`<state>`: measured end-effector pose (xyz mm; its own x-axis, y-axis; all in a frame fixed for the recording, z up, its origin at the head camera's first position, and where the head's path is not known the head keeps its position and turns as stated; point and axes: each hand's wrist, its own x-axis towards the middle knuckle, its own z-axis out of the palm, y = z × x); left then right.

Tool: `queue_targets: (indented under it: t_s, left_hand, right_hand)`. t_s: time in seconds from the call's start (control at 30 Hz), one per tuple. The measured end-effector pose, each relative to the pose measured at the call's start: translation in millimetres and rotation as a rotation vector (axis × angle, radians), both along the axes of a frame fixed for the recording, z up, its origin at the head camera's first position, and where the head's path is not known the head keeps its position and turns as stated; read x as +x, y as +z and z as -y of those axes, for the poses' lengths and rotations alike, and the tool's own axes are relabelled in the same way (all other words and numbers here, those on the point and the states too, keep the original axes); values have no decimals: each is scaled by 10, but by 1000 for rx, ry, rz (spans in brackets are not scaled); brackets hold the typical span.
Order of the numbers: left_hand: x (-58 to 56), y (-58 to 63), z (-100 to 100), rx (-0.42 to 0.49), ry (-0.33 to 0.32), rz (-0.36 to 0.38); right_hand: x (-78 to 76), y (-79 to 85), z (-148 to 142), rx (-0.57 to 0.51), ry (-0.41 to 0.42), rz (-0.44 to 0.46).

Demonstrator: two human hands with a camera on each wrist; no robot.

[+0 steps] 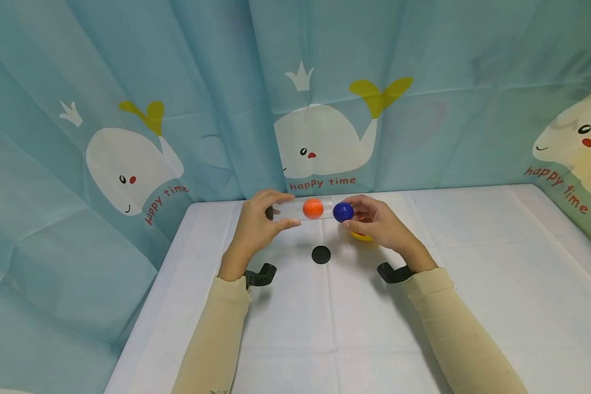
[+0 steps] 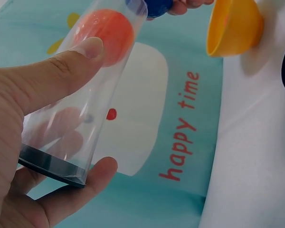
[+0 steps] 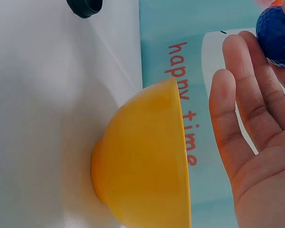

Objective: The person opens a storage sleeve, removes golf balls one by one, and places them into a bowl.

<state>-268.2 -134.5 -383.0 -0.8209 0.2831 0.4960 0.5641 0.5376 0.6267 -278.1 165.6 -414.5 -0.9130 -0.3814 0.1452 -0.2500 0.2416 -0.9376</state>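
My left hand (image 1: 258,221) grips a clear plastic tube (image 2: 99,90) near its black-capped end (image 2: 52,164), thumb on one side and fingers on the other. Inside the tube, around its middle in the head view, is an orange ball (image 1: 313,208). My right hand (image 1: 381,223) pinches a dark blue dimpled golf ball (image 1: 343,212) between thumb and fingertips, right at the tube's other end. Below the right hand stands a yellow bowl (image 3: 147,156), partly hidden by that hand in the head view.
A round black cap (image 1: 321,254) lies on the white-covered table (image 1: 295,317) between the forearms. Behind the table hangs a blue curtain (image 1: 226,98) printed with whales. Black camera mounts (image 1: 261,275) are strapped to both wrists.
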Motion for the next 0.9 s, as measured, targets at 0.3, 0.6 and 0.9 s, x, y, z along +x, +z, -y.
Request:
queue_targets:
  t_s: [0.3, 0.6, 0.9]
  left_hand:
    - [3, -9, -1, 15, 5, -5]
    - [10, -15, 5, 9, 13, -22]
    - [4, -10, 6, 10, 15, -20]
  right_hand:
    - [-4, 19, -70, -4, -43, 13]
    - [-21, 10, -124, 0, -56, 2]
    - [-35, 9, -217, -8, -78, -54]
